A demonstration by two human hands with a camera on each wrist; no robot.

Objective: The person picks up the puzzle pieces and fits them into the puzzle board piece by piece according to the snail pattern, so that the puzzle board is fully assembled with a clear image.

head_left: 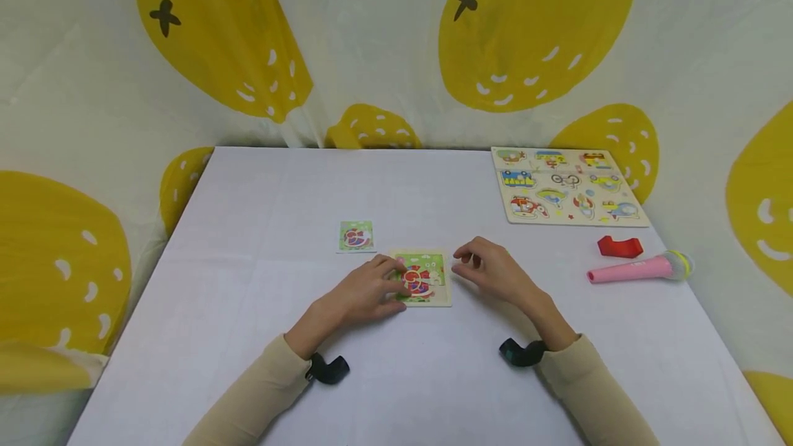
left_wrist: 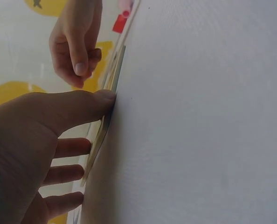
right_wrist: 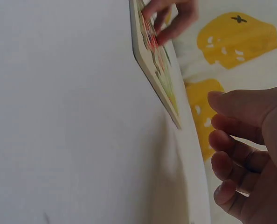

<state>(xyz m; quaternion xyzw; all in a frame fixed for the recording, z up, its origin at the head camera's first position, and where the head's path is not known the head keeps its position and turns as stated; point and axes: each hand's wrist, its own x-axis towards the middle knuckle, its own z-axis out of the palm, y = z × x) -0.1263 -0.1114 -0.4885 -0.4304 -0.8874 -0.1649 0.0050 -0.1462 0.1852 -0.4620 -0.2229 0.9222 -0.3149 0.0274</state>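
A small wooden jigsaw puzzle (head_left: 436, 294) with a red and purple snail picture on green lies flat on the table. My left hand (head_left: 372, 289) rests on its left side, fingertips on the picture and thumb at the near left corner. In the left wrist view the thumb (left_wrist: 89, 105) touches the board's edge. To the right of the puzzle, my right hand (head_left: 492, 270) hovers apart from it with loosely bent fingers and nothing between them. Just behind the left hand lies a small square card (head_left: 356, 235) with a similar snail picture.
At the back right lies a larger wooden board (head_left: 560, 195) with vehicle pictures. A red arched block (head_left: 620, 247) and a pink toy microphone (head_left: 638, 270) lie near the right edge of the white table (head_left: 266, 219). A patterned cloth (head_left: 384, 40) hangs behind.
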